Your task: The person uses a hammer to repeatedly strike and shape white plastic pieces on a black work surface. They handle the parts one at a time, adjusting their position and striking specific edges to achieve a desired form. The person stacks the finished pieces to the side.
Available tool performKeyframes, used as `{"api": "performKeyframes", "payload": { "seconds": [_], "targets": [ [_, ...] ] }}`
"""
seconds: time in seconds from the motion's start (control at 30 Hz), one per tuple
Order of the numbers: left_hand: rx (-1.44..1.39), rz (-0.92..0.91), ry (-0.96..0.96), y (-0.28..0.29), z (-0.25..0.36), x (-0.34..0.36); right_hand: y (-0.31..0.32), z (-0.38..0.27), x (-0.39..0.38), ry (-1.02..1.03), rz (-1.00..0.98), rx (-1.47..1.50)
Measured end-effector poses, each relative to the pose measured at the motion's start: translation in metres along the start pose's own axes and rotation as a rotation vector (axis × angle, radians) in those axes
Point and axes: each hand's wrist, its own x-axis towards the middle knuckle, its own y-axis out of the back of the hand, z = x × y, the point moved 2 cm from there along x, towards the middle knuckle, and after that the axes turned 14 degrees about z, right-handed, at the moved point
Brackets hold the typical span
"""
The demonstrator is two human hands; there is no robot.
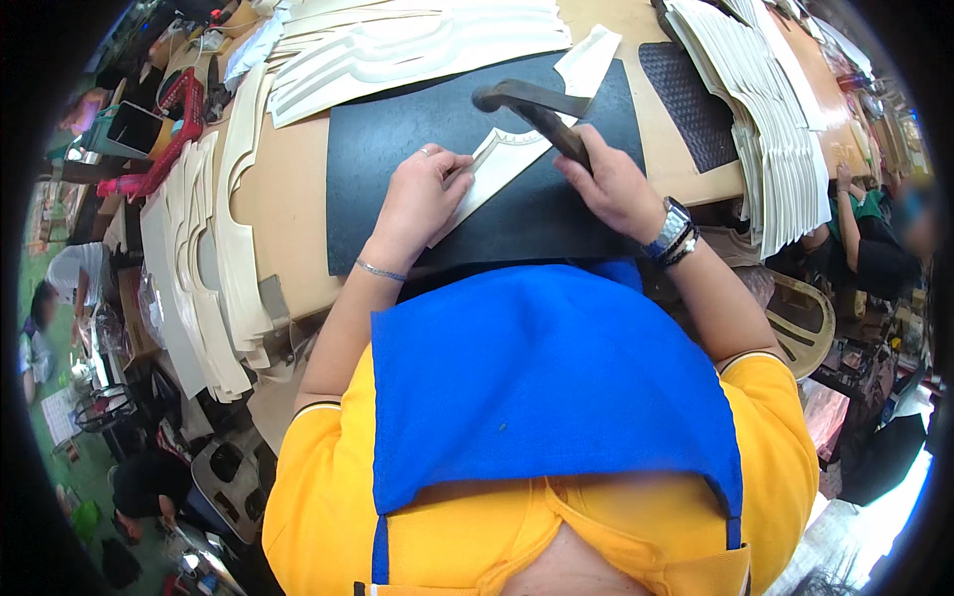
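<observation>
My right hand (618, 189) grips a hammer (549, 125) by its dark handle, its head raised over the work. Beneath the hammer, a cream leather-like cut piece (502, 164) with a curved, notched edge lies slantwise on a black mat (373, 134). My left hand (422, 194) has thumb and fingers pinched together at the near left edge of this piece, holding it against the mat. Whether anything small is also between those fingertips is hidden. The far end of the piece reaches past the mat's back edge.
Stacked cream cut pieces (407, 50) lie along the back of the wooden table (288, 189). More stacks hang over its left side (204, 298) and right side (780, 149). A dark textured sheet (688, 104) lies right of the mat. Other people sit at both sides. A chair (803, 318) stands at right.
</observation>
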Motion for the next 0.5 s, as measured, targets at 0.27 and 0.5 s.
{"api": "performKeyframes", "payload": {
  "seconds": [0.27,0.5],
  "targets": [
    [-0.024,0.044,-0.009,0.008,-0.002,-0.018,-0.006,-0.014,-0.006,0.027,-0.123,-0.126],
    [0.015,0.066,-0.157,0.012,-0.011,-0.032,-0.007,-0.026,-0.006,-0.061,-0.281,-0.160]
  ]
}}
